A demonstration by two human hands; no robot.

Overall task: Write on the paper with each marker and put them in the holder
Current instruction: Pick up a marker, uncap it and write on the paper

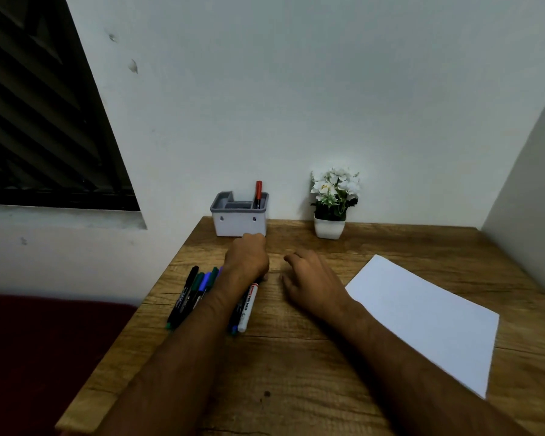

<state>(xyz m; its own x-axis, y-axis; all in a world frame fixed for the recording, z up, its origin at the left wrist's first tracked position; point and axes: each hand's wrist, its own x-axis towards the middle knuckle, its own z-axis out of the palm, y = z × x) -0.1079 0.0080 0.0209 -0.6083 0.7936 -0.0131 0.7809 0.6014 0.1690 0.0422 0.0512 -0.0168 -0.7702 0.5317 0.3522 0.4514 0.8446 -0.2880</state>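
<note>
A white and grey holder (238, 223) stands at the table's back edge against the wall, with one red marker (258, 193) upright in its right compartment. Several markers (189, 294) lie side by side on the table's left: black, green and blue ones, plus a white marker with a red cap (247, 306). My left hand (247, 256) is curled into a fist just in front of the holder, with nothing visible in it. Its forearm crosses over the row and hides some markers. My right hand (310, 281) rests on the wood, fingers loosely apart and empty. A blank white paper (422, 316) lies to its right.
A small white pot of white flowers (331, 202) stands at the back, right of the holder. The wooden table (296, 372) meets a wall behind and another on the right. Its left edge drops off above a dark red surface (44, 357).
</note>
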